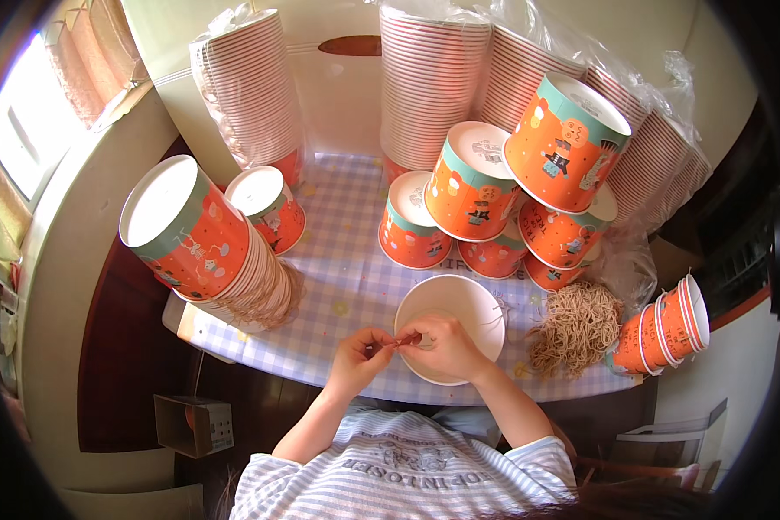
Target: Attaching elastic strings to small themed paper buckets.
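Note:
A paper bucket point(485, 322) with a white inside stands at the table's near edge in front of me, its mouth facing up. My left hand point(364, 357) and my right hand point(439, 345) meet at its left rim, both with fingers pinched together. Something thin is between the fingertips, too small to make out. My right hand covers part of the bucket's mouth. A thin strand shows at the far right of its rim. To the right of the bucket lies a tangled heap of tan cords point(578, 329).
Upside-down orange buckets point(472, 191) are piled behind the bucket. Nested buckets point(663, 327) lean at the right edge. A nested stack point(191, 230) with cords around its lower rims stands left. Tall bagged stacks point(433, 87) line the back. A cardboard box point(195, 425) sits below.

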The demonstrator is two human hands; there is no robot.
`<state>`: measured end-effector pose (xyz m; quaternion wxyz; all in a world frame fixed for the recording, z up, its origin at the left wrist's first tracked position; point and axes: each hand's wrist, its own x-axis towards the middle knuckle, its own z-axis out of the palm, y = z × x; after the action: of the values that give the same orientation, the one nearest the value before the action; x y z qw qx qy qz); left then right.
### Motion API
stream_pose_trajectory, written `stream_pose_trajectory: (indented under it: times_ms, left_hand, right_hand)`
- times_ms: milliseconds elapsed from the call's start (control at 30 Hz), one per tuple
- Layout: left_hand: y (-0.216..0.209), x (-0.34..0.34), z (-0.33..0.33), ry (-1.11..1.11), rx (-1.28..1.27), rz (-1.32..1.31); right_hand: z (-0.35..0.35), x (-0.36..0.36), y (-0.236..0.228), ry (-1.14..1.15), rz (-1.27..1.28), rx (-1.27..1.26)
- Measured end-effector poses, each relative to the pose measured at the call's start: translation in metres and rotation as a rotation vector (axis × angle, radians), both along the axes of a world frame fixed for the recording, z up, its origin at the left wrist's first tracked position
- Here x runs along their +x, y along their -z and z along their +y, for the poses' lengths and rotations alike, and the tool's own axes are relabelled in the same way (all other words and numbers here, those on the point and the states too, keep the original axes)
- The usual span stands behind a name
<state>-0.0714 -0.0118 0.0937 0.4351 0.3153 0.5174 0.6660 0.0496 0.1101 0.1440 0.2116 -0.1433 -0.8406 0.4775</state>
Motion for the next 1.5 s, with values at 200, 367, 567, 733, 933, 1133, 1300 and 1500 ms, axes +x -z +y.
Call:
stream_pose_trajectory:
  times_ms: [200, 367, 567, 733, 933, 1133, 1300, 1500]
  left_hand:
    - [-0.009, 0.002, -0.004, -0.065, -0.053, 0.322]
    - [-0.026, 0.008, -0.004, -0.154, -0.03, 0.649]
    - [-0.028, 0.012, -0.002, -0.231, 0.003, 0.862]
    - [-0.025, 0.013, 0.001, -0.333, 0.14, 1.112]
    - [-0.025, 0.012, -0.002, -0.236, 0.083, 0.869]
    - [-0.013, 0.002, -0.003, -0.101, -0.025, 0.466]
    - [-0.022, -0.009, -0.002, -0.007, 0.011, 0.682]
    - [-0.027, -0.02, 0.002, 0.023, 0.203, 1.051]
  right_hand:
    - [0.003, 0.001, 0.006, -0.027, 0.008, 0.075]
    - [0.003, 0.001, 0.006, -0.028, -0.014, 0.023]
    - [-0.001, 0.0, 0.001, 0.005, -0.031, -0.002]
    - [-0.005, 0.0, 0.001, 0.048, -0.026, -0.003]
    - [-0.005, 0.0, 0.001, 0.059, 0.019, 0.103]
    - [-0.004, 0.001, 0.005, 0.036, 0.036, 0.163]
    - [-0.002, 0.002, 0.007, 0.031, 0.055, 0.165]
    - [-0.002, 0.001, 0.004, 0.026, 0.035, 0.109]
